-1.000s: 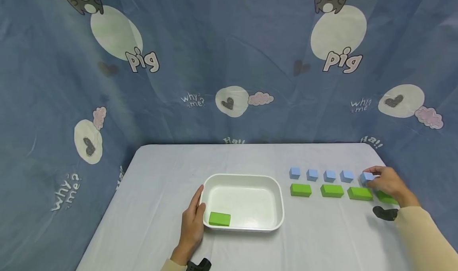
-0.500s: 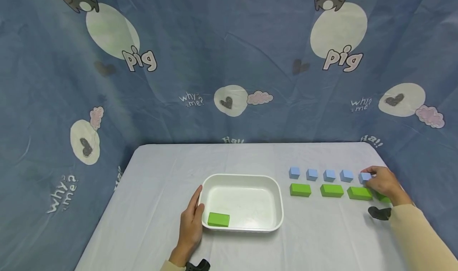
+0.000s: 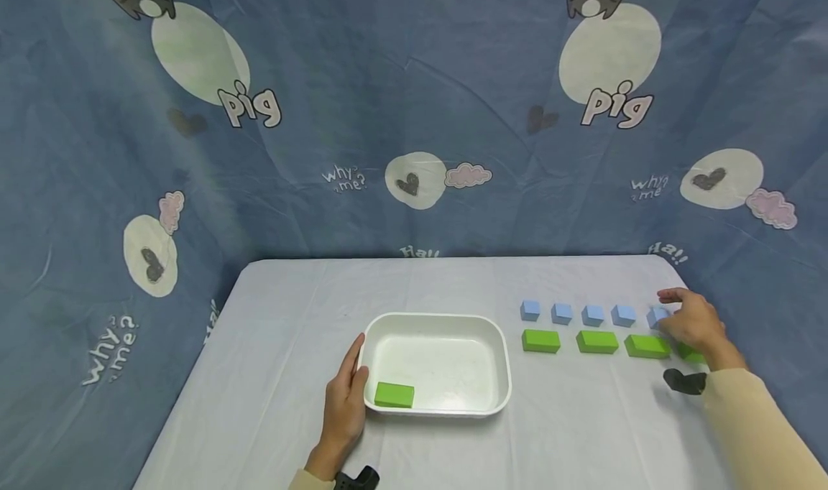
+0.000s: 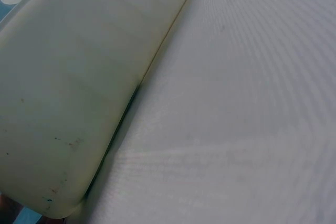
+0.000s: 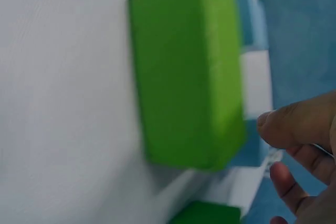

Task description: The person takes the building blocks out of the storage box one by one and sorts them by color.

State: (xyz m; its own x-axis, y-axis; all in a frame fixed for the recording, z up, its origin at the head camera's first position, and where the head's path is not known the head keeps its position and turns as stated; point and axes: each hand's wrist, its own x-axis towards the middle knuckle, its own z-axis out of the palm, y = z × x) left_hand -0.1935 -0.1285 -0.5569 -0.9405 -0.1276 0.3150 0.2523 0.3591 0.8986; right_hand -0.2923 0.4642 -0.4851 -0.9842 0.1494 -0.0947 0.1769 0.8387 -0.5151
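My left hand (image 3: 344, 407) rests against the left side of a white tray (image 3: 501, 375), its visible finger and thumb fairly straight along the rim. Inside the tray's near left corner lies a green block (image 3: 394, 395). At the right, my right hand (image 3: 697, 323) is over the rightmost blue cube (image 3: 656, 317), partly covering it. The right wrist view shows spread fingers (image 5: 296, 124) beside that blue cube (image 5: 251, 145); whether they touch it, I cannot tell. A green block (image 3: 689, 353) shows partly under this hand. The left wrist view holds mainly the tray's outer wall (image 4: 68, 87).
Several more blue cubes (image 3: 592, 315) stand in a row at the back right. Before them runs a row of green blocks (image 3: 597, 342). A white cloth (image 3: 259, 404) covers the table, and a blue printed curtain (image 3: 323, 59) hangs behind and at the sides.
My right hand shifted slightly left with the rightmost blue cube, then its fingers spread and lifted off the cube's far side. The left hand and tray stay in place.
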